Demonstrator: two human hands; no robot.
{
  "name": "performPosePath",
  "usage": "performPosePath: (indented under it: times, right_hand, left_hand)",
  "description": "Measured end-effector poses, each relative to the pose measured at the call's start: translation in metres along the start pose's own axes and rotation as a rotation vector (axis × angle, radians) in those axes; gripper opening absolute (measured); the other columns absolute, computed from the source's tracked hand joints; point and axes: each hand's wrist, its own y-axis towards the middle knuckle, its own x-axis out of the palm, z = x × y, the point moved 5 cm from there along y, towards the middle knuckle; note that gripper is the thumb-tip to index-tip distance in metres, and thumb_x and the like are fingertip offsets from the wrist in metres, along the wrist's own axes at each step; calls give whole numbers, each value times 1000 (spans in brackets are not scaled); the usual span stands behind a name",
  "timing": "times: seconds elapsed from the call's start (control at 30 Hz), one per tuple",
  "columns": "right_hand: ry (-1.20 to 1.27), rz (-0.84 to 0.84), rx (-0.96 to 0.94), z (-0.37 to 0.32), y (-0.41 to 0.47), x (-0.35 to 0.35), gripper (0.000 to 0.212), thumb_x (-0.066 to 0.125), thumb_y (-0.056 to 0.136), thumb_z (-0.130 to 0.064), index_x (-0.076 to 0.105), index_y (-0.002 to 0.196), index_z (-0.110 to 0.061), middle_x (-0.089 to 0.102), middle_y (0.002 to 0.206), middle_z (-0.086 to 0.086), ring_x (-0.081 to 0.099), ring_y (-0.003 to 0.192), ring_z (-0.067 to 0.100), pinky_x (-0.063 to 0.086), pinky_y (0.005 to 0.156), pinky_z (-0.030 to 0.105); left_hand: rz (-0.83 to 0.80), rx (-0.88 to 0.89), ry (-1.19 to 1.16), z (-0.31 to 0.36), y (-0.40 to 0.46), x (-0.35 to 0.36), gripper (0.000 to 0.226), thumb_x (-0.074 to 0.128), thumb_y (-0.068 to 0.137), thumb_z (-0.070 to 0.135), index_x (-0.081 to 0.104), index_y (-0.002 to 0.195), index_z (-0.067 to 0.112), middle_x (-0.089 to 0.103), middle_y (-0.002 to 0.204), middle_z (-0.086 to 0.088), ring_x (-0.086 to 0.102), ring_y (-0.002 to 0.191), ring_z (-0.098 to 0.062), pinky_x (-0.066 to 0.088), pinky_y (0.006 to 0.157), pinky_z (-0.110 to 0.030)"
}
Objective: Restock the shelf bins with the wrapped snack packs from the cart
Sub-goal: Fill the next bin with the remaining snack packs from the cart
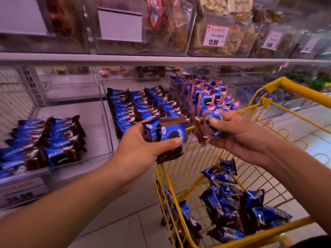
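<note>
Two hands, both busy: left hand (143, 140) grips a small stack of snack packs (168, 135), maybe three or four, right hand (238, 133) pinches one pack (208, 126), both above the yellow cart (268, 111). Three shelf bins (107, 133) hold packs; the loose pile in the cart is too jumbled to count.

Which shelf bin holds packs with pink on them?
The right bin, beside the cart; the other two bins' packs are blue and brown only.

Shelf (161, 59) bins (107, 133) of snack packs (139, 104); cart (268, 140) likewise.
</note>
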Motion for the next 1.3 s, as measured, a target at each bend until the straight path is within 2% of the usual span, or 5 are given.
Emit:
performPosePath:
  times: [0.4,0.63,0.9,1.07,1.3]
  right_hand:
    - [-162,-120,18,1,-5,16,64,80,65,3,65,123,-17,72,114,13,72,95,30,62,69,40]
    - [-137,-73,31,10,-4,18,59,74,71,-2,58,128,-3,67,121,26,61,116,47,37,106,68]
    - [-175,-189,-6,17,-10,40,42,59,90,-3,57,132,-3,65,126,24,60,119,43,51,99,55]
    - [-306,-164,-45,20,-9,42,38,60,95,-12,57,132,-13,68,124,16,65,113,42,40,102,69]
    - [-58,-332,34,21,-12,46,38,66,89,-13,63,127,-11,64,130,17,65,115,32,55,92,47]
  left_hand:
    - [-15,-30,-70,-5,-1,5,55,83,70,13,66,122,16,75,111,-5,72,102,-25,54,93,-47]
    - [21,-33,-215,-3,-2,9,61,79,69,14,60,127,12,74,112,-10,72,101,-30,57,87,-53]
    - [73,59,-223,5,-3,10,39,64,89,7,61,126,14,74,114,-7,71,103,-26,58,87,-48]
    - [47,64,-222,7,-5,15,36,57,94,7,57,129,13,73,115,-5,70,106,-22,55,94,-44]
    - [-48,2,-376,6,-2,15,32,44,102,8,55,131,9,72,116,-10,70,106,-27,60,83,-41]
